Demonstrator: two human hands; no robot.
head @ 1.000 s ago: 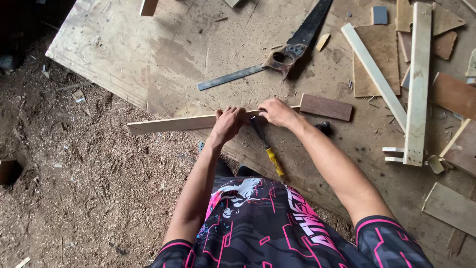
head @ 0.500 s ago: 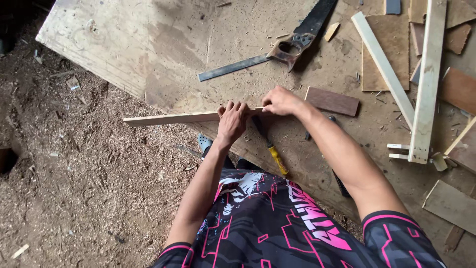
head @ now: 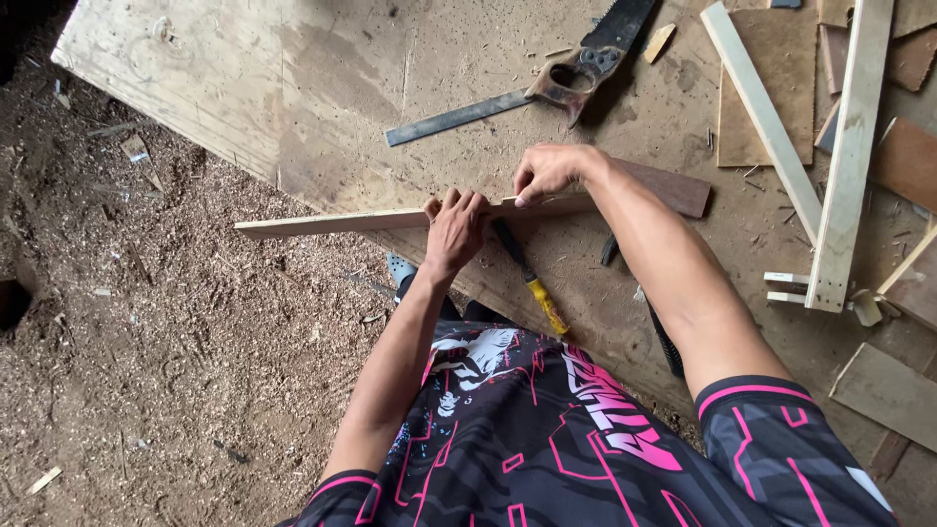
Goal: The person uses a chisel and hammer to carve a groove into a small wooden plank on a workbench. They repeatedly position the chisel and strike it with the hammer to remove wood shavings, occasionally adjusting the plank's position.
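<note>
My left hand clamps down on the thin wood strip, fingers curled over its far edge. My right hand pinches the same strip w/ thumb and fingertips, just at 1 o'clock from the left. The strip lies across the plywood sheet, its left end sticking out past the edge over sawdust (toward 9 o'clock). A yellow-handled tool sits at 5 o'clock from my left hand. Handsaw at 12, a dark wood piece at 3 beside my right wrist.
</note>
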